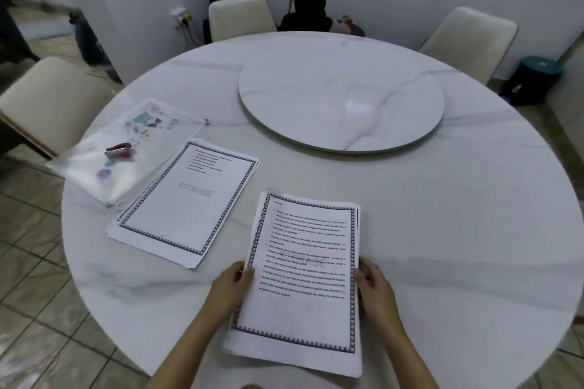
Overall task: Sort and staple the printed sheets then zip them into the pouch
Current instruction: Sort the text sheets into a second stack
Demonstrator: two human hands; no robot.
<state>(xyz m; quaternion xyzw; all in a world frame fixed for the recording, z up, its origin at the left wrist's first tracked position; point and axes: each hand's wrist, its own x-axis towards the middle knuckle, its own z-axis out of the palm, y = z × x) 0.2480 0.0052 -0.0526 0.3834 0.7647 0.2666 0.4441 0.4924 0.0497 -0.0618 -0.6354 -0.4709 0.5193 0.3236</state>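
The near stack of printed sheets (303,281) lies flat on the round white marble table (442,230), close to the table's near edge, its top page full of lines of text inside a dark patterned border with a faint "STORAGE" watermark across the middle. The left hand (232,286) grips this stack at its left edge, thumb lying over the border of the top page and the other fingers curled out of sight below or behind the paper. The right hand (373,284) meets the stack at its right edge, fingers bent against the side of the sheets; whether they pinch the pages or only press against them cannot be told. The edges of the lower sheets in this stack peep out unevenly at the right and bottom. To the left of the near stack and a little further from the person lies a second stack of sheets (186,202), turned at an angle, its top page mostly blank with a few short lines at the top and the same watermark and border. Just beyond that, further left from the near stack, a clear zip pouch (94,164) with small coloured shapes printed on it rests near the table's left edge, one corner touching or tucked under the second stack. A small red and silver stapler (118,150) sits on top of the pouch. Well beyond the near stack, toward the far side of the table, sits a round marble turntable (341,104). Three cream chairs (240,17) stand around the table's far side.
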